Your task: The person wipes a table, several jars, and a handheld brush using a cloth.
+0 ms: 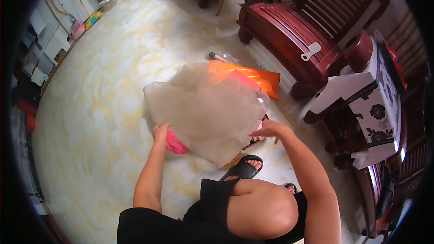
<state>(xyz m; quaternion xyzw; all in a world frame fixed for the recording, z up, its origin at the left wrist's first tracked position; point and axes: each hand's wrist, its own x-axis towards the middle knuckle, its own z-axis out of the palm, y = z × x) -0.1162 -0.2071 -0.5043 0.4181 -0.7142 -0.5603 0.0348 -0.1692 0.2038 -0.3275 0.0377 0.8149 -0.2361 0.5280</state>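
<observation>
A sheer beige cloth (203, 108) spreads out in front of my knees and covers much of what lies under it. My left hand (160, 131) grips its near left edge. Beside that hand, a bright pink cloth (176, 142) pokes out from below the sheer one. At the right edge of the sheer cloth is my right hand (268, 129), its fingertips at the fabric; whether they pinch it is unclear. Past the far right side lie a shiny orange bag (261, 78) and a red flat piece (242, 80), partly veiled by the cloth.
A clear plastic wrapper (225, 57) lies beyond the orange bag. To the right stand a red wooden chair (288, 30) with a white clip-like object (311, 51) on it, and a table with a floral tablecloth (376, 112). A broom (91, 18) leans at the far wall.
</observation>
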